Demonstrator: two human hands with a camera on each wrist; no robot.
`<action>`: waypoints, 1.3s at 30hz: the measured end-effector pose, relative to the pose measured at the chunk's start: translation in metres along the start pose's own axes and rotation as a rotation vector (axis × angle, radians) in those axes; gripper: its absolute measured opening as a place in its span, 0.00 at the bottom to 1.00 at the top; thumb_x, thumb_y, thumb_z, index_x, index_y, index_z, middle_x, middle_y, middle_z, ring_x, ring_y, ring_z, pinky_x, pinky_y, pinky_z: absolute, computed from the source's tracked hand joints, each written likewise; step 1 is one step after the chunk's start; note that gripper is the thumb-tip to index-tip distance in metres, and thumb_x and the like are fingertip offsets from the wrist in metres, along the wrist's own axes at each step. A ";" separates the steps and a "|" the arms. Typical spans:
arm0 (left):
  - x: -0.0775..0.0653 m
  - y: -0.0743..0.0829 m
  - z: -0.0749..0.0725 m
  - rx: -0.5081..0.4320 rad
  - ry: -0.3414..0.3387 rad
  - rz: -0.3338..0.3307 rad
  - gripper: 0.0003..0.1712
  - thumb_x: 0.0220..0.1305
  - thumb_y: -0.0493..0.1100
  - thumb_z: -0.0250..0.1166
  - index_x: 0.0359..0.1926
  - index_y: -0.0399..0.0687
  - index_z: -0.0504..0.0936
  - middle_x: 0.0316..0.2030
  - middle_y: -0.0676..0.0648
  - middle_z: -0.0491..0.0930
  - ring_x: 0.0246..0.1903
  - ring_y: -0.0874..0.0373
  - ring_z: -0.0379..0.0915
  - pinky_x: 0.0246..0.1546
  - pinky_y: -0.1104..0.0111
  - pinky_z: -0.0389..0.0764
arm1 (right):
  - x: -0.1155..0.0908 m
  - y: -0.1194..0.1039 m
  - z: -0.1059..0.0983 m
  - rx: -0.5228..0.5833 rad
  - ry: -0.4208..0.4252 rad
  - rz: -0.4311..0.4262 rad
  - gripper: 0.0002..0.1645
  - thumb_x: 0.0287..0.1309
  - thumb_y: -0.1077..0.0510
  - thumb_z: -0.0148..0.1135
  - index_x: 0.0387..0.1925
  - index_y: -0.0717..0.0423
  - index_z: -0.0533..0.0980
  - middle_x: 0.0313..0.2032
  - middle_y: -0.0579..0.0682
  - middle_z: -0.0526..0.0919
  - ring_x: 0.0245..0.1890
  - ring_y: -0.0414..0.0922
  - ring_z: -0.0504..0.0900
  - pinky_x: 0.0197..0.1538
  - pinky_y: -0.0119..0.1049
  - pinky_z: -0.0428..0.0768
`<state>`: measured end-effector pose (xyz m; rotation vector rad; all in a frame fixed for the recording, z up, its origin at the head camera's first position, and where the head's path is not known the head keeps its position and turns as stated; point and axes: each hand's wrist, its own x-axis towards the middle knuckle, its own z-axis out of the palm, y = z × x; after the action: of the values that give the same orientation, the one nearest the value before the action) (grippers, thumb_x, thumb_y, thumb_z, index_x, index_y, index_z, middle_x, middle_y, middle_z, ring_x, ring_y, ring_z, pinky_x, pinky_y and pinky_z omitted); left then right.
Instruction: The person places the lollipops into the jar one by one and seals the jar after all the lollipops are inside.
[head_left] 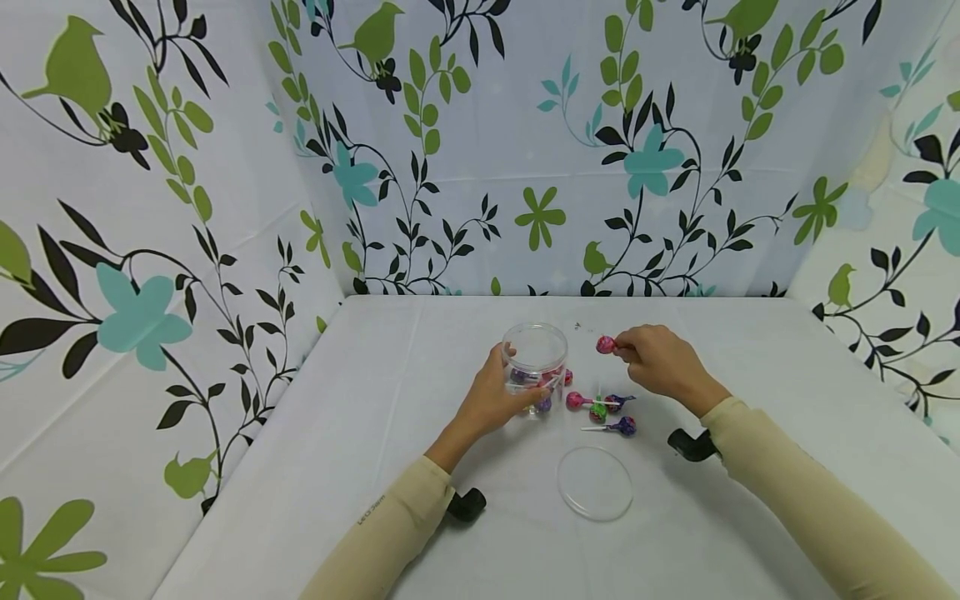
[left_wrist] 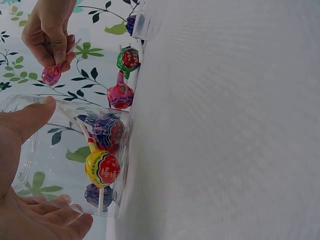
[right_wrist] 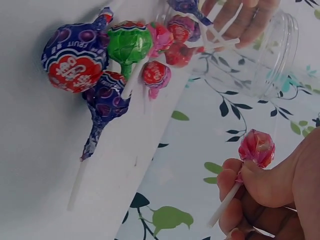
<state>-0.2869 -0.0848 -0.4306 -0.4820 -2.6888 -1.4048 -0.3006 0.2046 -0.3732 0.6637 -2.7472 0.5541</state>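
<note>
And here we are just right of the centre of the head view: the left hand has its thumb and fingers wrapped round the clear jar, which stands upright, or very nearly so, on the white desk. Over to the right, the right hand has a pink lollipop pinched by its stick, just under the wrapped head. That sweet is up in the air, to the right of the jar's rim and apart from it.

Look inside the jar! From the left wrist, there's a yellow lollipop low down near the base, with a purple lollipop just above it in the frame and more wrappers crowding in behind.

Now the loose ones, out on the desk between the two hands: a pink-wrapped lollipop close to the jar, its white stick pointing right; a green lollipop right beside it; and purple lollipops at the right side and lower edge of the bunch, one with its stick pointing left.

Below them, right of centre in the lower half, the clear round lid lies flat, well apart from both hands. And across the top of the frame hangs the patterned cloth, all green birds, dark leaves and blue flowers.
</note>
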 end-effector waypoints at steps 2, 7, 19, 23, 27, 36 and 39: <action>0.000 0.000 0.000 0.001 -0.002 -0.003 0.60 0.60 0.58 0.78 0.79 0.39 0.53 0.74 0.38 0.65 0.73 0.42 0.60 0.70 0.46 0.65 | 0.001 -0.002 -0.002 -0.003 0.005 -0.009 0.11 0.64 0.70 0.63 0.45 0.65 0.86 0.38 0.55 0.88 0.34 0.51 0.81 0.38 0.48 0.85; 0.000 -0.001 -0.001 0.006 -0.004 -0.002 0.60 0.60 0.59 0.78 0.80 0.39 0.52 0.74 0.39 0.65 0.73 0.43 0.60 0.70 0.46 0.65 | 0.003 -0.007 -0.006 -0.010 0.017 -0.021 0.12 0.64 0.70 0.61 0.46 0.66 0.86 0.37 0.56 0.88 0.35 0.52 0.81 0.39 0.50 0.85; 0.001 -0.003 0.000 0.008 -0.002 -0.003 0.59 0.61 0.60 0.77 0.79 0.40 0.53 0.74 0.39 0.65 0.73 0.43 0.60 0.69 0.46 0.65 | 0.011 -0.018 -0.008 -0.009 0.051 -0.067 0.14 0.63 0.71 0.58 0.46 0.67 0.86 0.37 0.55 0.88 0.36 0.52 0.82 0.41 0.52 0.85; 0.001 -0.002 0.000 0.006 -0.002 0.001 0.59 0.60 0.59 0.77 0.79 0.40 0.53 0.74 0.39 0.65 0.73 0.43 0.60 0.70 0.47 0.65 | 0.014 -0.024 -0.009 -0.016 0.076 -0.094 0.14 0.63 0.71 0.59 0.46 0.66 0.86 0.36 0.54 0.88 0.35 0.51 0.80 0.37 0.50 0.84; 0.001 -0.001 -0.001 0.006 -0.002 0.002 0.59 0.60 0.59 0.78 0.80 0.42 0.53 0.74 0.39 0.65 0.73 0.44 0.60 0.70 0.47 0.65 | 0.016 -0.029 -0.010 -0.021 0.090 -0.113 0.14 0.64 0.70 0.59 0.45 0.65 0.87 0.36 0.54 0.88 0.35 0.51 0.81 0.36 0.49 0.84; 0.000 0.000 -0.002 0.003 -0.001 -0.002 0.60 0.60 0.59 0.78 0.80 0.42 0.53 0.74 0.39 0.65 0.73 0.43 0.60 0.70 0.47 0.65 | 0.022 -0.041 -0.010 -0.017 0.113 -0.146 0.11 0.66 0.69 0.61 0.45 0.64 0.87 0.37 0.55 0.88 0.37 0.53 0.82 0.38 0.50 0.85; 0.000 0.000 -0.001 0.001 0.001 -0.007 0.59 0.60 0.59 0.78 0.79 0.42 0.53 0.74 0.39 0.65 0.73 0.43 0.61 0.70 0.47 0.65 | 0.025 -0.045 -0.009 -0.022 0.118 -0.157 0.10 0.67 0.68 0.62 0.44 0.63 0.87 0.36 0.54 0.88 0.38 0.52 0.82 0.37 0.50 0.85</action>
<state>-0.2870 -0.0860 -0.4304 -0.4715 -2.6933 -1.4044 -0.2985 0.1616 -0.3433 0.8065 -2.5607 0.5103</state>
